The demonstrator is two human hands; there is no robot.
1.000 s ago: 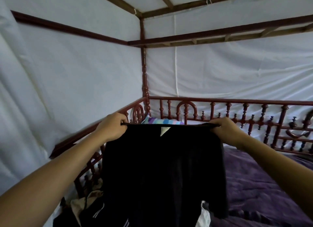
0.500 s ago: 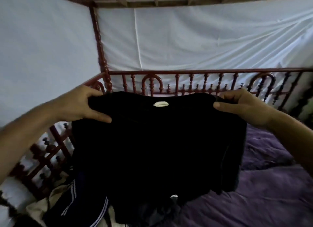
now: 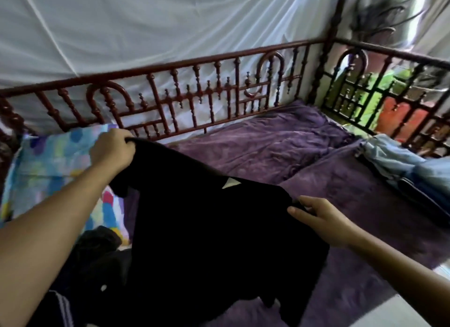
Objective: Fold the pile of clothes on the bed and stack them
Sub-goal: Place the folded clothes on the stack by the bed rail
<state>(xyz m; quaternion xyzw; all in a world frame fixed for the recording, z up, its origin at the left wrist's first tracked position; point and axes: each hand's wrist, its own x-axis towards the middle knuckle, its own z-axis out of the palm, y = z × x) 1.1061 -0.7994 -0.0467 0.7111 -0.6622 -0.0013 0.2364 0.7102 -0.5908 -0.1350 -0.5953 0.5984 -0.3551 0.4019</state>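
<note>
The bed (image 3: 280, 144), spread with a purple cover, fills most of the view, with a carved red-brown railing (image 3: 185, 95) along its far side. A black shirt (image 3: 207, 241) hangs over the near part of the bed, stretched between both hands. A patterned pillow (image 3: 48, 161) lies at the left, with a pile of dark clothes (image 3: 97, 253) below it. Light-blue garments (image 3: 399, 165) lie at the right edge. The left grip (image 3: 110, 153) is clenched around one shoulder of the shirt; the right grip (image 3: 321, 219) pinches the other between thumb and fingers. A small white label (image 3: 230, 183) shows at the collar.
</note>
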